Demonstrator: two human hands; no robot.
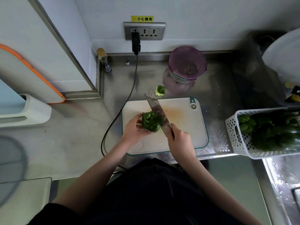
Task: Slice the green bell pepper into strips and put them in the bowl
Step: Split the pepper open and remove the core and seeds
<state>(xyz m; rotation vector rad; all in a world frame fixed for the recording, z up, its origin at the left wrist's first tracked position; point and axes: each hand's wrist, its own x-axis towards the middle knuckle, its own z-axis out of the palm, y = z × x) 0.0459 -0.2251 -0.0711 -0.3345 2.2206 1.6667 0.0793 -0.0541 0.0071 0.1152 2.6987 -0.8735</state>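
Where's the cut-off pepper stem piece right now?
In the head view, the stem piece lies on the steel counter just beyond the cutting board's far edge, beside the knife tip and in front of the purple-lidded container.

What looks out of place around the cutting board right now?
A cut pepper top lies off the cutting board, on the steel counter behind it. A black power cord also trails along the board's left edge, close to the knife.

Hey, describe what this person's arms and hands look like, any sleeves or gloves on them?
Both forearms are bare to the elbows. The left hand and right hand wear no gloves, and no rings or watch are visible. A dark sleeve edge shows at the left upper arm, matching the dark top.
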